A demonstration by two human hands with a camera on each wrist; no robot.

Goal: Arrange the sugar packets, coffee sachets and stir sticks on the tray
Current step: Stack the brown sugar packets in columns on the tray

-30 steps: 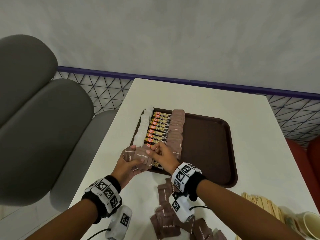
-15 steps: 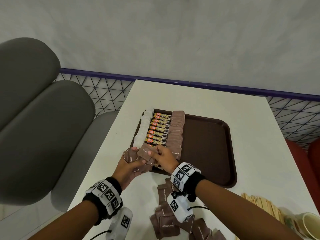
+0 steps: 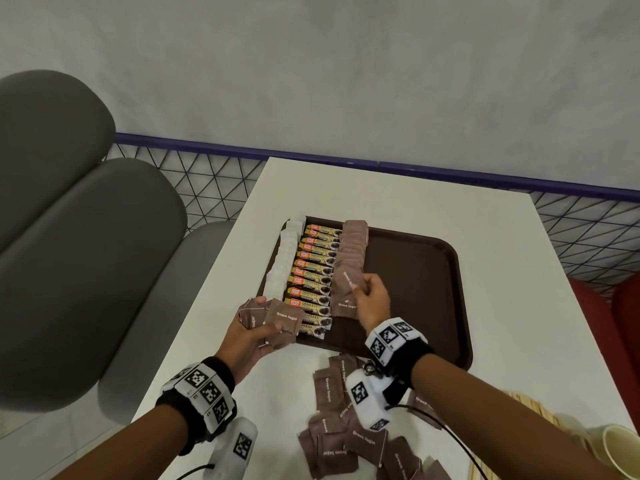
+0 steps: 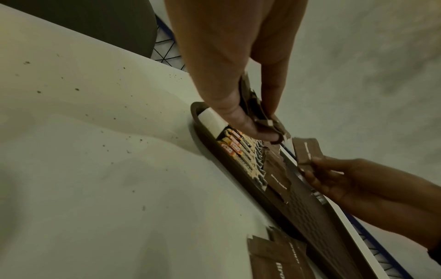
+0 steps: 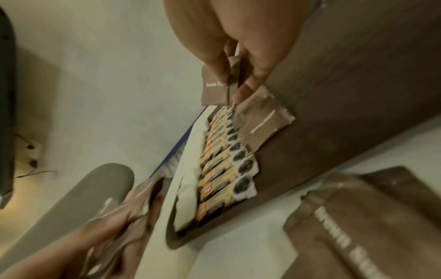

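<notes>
Head view: brown tray [image 3: 415,289] on white worktop [image 3: 502,271]. Three columns laid: white sugar packets [image 3: 284,258], coffee sachets [image 3: 313,282], brown sugar row [image 3: 351,258]. Right hand [image 3: 372,301], grip pinching one brown packet [image 3: 346,282] over near end of brown row. Left hand [image 3: 249,337], grip clasping a fanned packet bundle [image 3: 280,318] at tray's near-left corner. Loose brown packets [image 3: 346,427] on worktop near the wrists; stir sticks [image 3: 530,405] off tray, untouched.

Left wrist view: thumb and fingers [image 4: 248,122] curled round bundle above tray rim.

Right wrist view: blurred; packet pinched just above row.

Step judged: extending brown sugar row. Next: lower packet flat, overlapping its neighbour, release, draw another from bundle.
</notes>
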